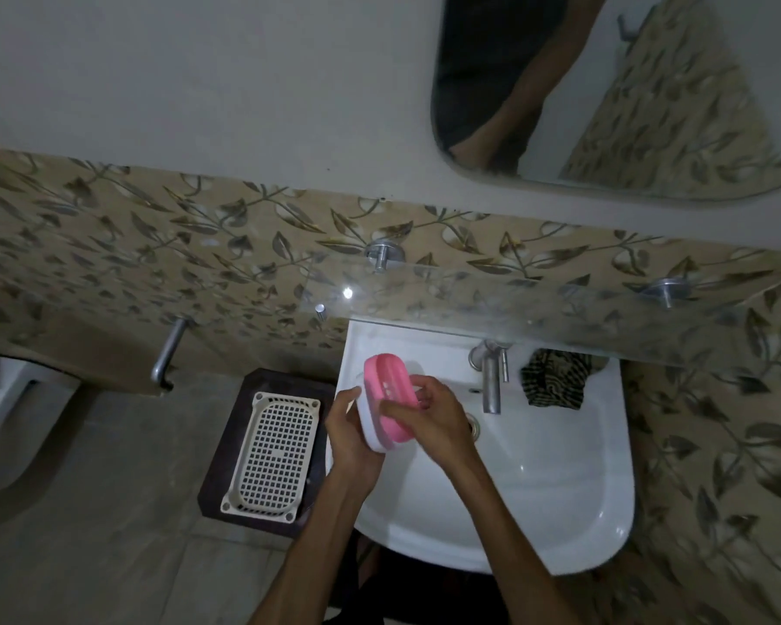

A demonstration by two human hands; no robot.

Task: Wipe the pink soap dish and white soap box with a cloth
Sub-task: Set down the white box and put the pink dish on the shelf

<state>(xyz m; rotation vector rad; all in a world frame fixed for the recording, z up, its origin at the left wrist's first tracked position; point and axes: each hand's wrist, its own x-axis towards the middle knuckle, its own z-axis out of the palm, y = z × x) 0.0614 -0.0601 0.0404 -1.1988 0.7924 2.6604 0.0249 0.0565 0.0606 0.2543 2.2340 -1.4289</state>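
Observation:
Over the left part of the white sink (537,489) I hold the pink soap dish (386,378), which sits in the white soap box (370,426). My left hand (350,437) grips the white soap box from the left and below. My right hand (429,415) grips the pink soap dish, fingers curled over its right edge. A dark patterned cloth (555,376) lies crumpled on the sink's back rim, right of the tap (491,381), away from both hands.
A glass shelf (537,309) on metal brackets juts out above the sink's back. A cream perforated basket (271,453) lies on a dark stool left of the sink. A metal bar (168,354) sticks out of the tiled wall. A mirror (605,92) hangs above.

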